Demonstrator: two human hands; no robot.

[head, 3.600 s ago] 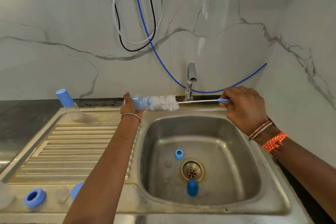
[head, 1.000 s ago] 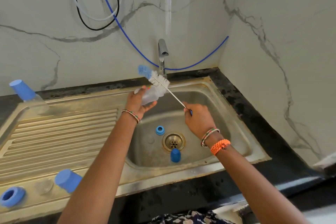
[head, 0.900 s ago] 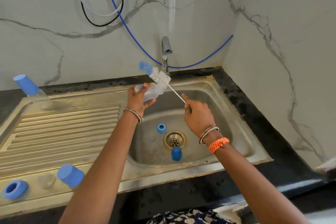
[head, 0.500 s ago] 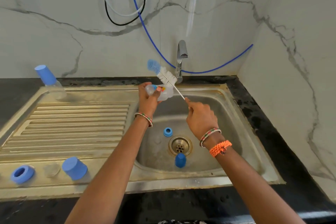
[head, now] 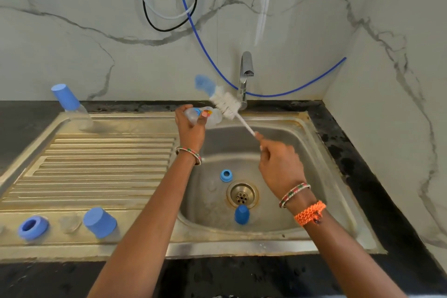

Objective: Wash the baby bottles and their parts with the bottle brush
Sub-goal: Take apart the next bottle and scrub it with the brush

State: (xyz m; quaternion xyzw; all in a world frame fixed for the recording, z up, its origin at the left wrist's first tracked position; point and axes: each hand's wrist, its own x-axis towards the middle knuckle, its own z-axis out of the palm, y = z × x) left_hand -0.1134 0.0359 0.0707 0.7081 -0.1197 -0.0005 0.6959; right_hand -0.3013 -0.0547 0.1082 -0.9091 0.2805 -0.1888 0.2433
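Bottle in left hand, brush outside

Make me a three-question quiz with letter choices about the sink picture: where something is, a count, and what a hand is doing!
1. Where is the small blue ring?
A. in the basin beside the drain
B. on the drainboard
C. on the tap

2. How many blue parts lie in the basin?
A. one
B. two
C. four

3. What is the right hand doing?
A. resting open
B. gripping the bottle brush handle
C. turning the tap

Answers:
1 A, it lies just left of the drain.
2 B, the ring and a blue cap.
3 B, its fingers curl round the thin white handle.
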